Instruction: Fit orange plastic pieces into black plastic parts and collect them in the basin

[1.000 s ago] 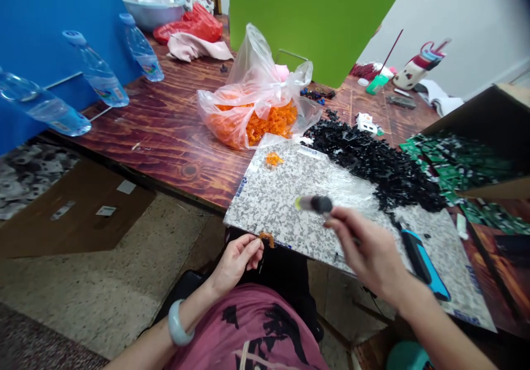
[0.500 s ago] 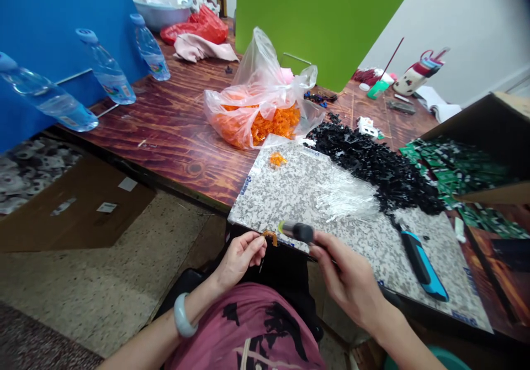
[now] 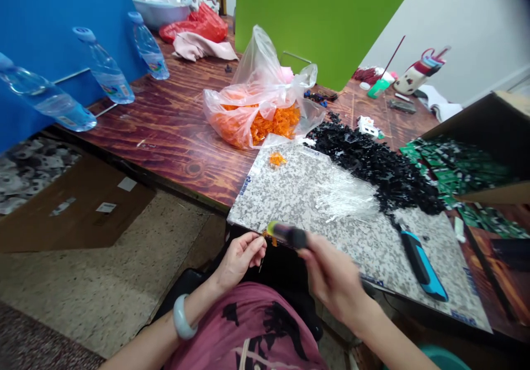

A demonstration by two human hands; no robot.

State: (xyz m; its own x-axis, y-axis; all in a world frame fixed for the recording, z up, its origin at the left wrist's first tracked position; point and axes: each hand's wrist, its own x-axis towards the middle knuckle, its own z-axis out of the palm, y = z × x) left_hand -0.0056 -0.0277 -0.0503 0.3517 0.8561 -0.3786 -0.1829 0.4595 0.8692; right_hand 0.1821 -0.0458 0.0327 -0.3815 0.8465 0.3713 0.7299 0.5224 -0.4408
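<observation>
My left hand (image 3: pixel 242 255) pinches a small orange plastic piece (image 3: pixel 274 242) against the front edge of the speckled board (image 3: pixel 281 193). A thin pin-like end sticks out below those fingers. In my right hand (image 3: pixel 337 276) is a small mallet (image 3: pixel 292 235) with a yellow-green face and a dark head, blurred by motion. Its yellow face is over the orange piece and partly covers it; whether they touch I cannot tell. On the board lie a small orange cluster (image 3: pixel 277 159), a heap of thin clear strands (image 3: pixel 348 196) and a blue-black cutter-like tool (image 3: pixel 423 265).
Behind the board sits a clear bag of orange parts (image 3: pixel 273 121). A pile of black parts (image 3: pixel 372 160) spreads beside it, near green circuit boards (image 3: pixel 455 165) and a cardboard box (image 3: pixel 513 113). Several water bottles (image 3: pixel 110 74) stand at left. A green panel (image 3: pixel 314 22) rises behind.
My right hand has moved left with the mallet, bringing its yellow face over the orange piece. My left hand stays in place.
</observation>
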